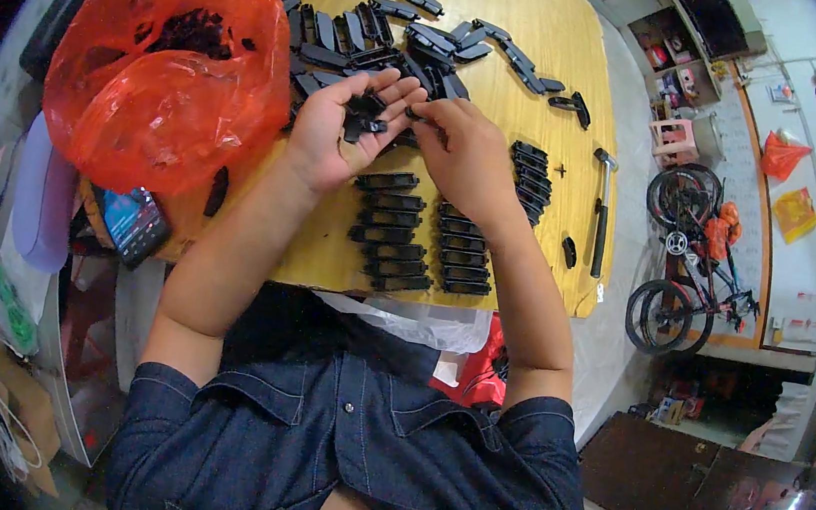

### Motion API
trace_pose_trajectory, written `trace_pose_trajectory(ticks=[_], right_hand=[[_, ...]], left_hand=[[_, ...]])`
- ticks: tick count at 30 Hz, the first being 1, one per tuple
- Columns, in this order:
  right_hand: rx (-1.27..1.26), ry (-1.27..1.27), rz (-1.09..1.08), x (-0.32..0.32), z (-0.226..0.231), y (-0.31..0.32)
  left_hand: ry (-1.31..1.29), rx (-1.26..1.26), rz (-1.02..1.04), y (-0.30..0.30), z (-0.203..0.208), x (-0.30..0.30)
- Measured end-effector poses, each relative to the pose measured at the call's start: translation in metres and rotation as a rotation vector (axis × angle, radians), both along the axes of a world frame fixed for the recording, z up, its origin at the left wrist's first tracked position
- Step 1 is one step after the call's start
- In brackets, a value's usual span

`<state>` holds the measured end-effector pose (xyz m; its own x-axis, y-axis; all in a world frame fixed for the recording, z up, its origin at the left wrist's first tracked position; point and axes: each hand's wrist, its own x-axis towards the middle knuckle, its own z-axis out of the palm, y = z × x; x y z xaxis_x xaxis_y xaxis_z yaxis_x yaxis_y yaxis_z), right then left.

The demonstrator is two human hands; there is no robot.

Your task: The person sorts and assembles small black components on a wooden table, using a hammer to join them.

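Observation:
My left hand (323, 140) is turned palm up and cupped, holding several small black plastic parts (366, 129). Beside its fingertips, my right hand (471, 160) has thumb and forefinger pinched on a small dark piece (412, 112), mostly covered by the fingers. Below both hands, long black plastic housings lie side by side in a left column (393, 235) and a middle column (462, 253). Another column (531, 180) stands right of my right wrist. Past my hands spreads a loose heap of similar black pieces (432, 44).
A red plastic bag (167, 117) with black parts inside fills the table's left side. A phone (135, 224) lies at the near left edge. Toward the right edge of the yellow wooden table (539, 270) lies a hammer (603, 217). Bicycles (681, 246) stand farther right.

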<state>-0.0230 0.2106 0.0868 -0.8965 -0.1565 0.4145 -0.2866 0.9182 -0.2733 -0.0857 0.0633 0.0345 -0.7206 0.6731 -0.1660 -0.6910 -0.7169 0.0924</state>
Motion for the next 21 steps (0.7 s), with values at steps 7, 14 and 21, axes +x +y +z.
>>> trace_pose_trajectory(ticks=[7, 14, 21], right_hand=[[-0.842, -0.472, -0.114, 0.003, -0.006, 0.013], [-0.659, -0.477, -0.606, 0.009, -0.011, 0.139], [-0.430, -0.492, -0.498, 0.001, -0.041, 0.171]], left_hand=[[-0.009, 0.027, -0.094, 0.003, -0.004, 0.005], [-0.001, -0.048, -0.062, 0.002, -0.005, 0.001], [0.017, -0.057, -0.084, 0.003, -0.010, 0.000]])
